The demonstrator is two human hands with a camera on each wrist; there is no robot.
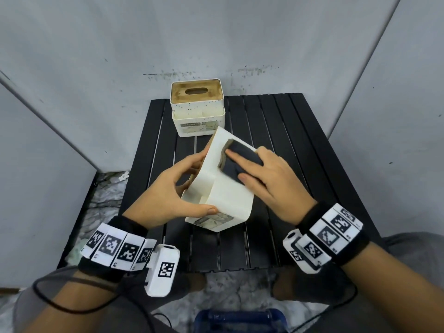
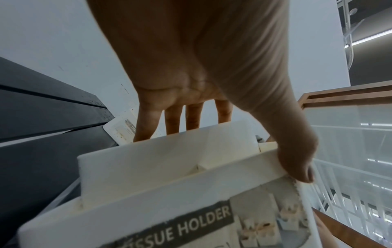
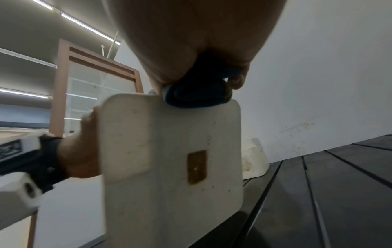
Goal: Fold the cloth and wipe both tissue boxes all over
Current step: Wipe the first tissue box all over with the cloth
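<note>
A cream tissue box (image 1: 225, 195) is held tilted above the black slatted table (image 1: 276, 140). My left hand (image 1: 185, 188) grips it, thumb (image 2: 297, 164) on the labelled front rim and fingers (image 2: 180, 120) over the far side. My right hand (image 1: 259, 174) holds a folded dark cloth (image 1: 242, 157) and presses it against the upturned side of the box. In the right wrist view the cloth (image 3: 197, 95) bunches under my palm at the edge of the box's underside (image 3: 169, 167). The second tissue box (image 1: 197, 109), with a wooden slotted lid, stands upright at the table's back edge.
Grey walls close in behind and on both sides of the table. The second box (image 3: 254, 159) stands just beyond the held one. A blue object (image 1: 240, 318) lies on the floor near my knees. Bare slats show to the right (image 1: 312, 164).
</note>
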